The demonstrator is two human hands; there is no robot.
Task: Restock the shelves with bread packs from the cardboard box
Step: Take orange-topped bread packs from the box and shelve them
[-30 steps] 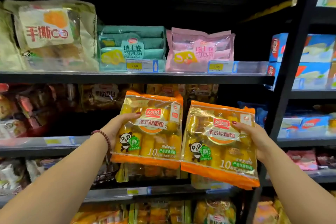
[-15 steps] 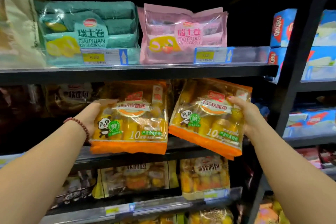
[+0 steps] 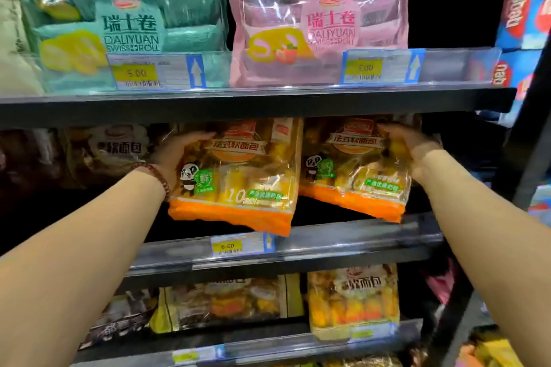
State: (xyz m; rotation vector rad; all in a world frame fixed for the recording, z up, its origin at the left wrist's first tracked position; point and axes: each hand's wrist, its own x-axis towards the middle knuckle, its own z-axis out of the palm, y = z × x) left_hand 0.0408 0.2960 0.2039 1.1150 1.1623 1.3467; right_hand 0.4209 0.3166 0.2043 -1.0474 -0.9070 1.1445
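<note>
Here, the left hand (image 3: 182, 155) gripped the left bread pack (image 3: 238, 176) by its upper left corner, fingers curled over the top edge, while the right hand (image 3: 414, 149) clasped the right bread pack (image 3: 354, 167) at its upper right corner in the same way. Both packs hung upright and side by side, nearly touching, in the mouth of the middle shelf (image 3: 343, 241), their orange bottom seams just above its front rail and the price tag (image 3: 235, 246). Seen from the left pack, the green roll pack (image 3: 125, 18) sat at eleven o'clock on the shelf above, the pink roll pack (image 3: 322, 24) at one o'clock, and a similar pack (image 3: 354, 301) at five o'clock on the shelf below.

The packs looked light and soft: thin, glossy film around small loaves, likely slippery and easy to crush. A hold on the sealed edge or a corner probably suited them better than a squeeze across the middle, and the bottom seam would likely need to clear the rail cleanly. The cardboard box was out of view.
</note>
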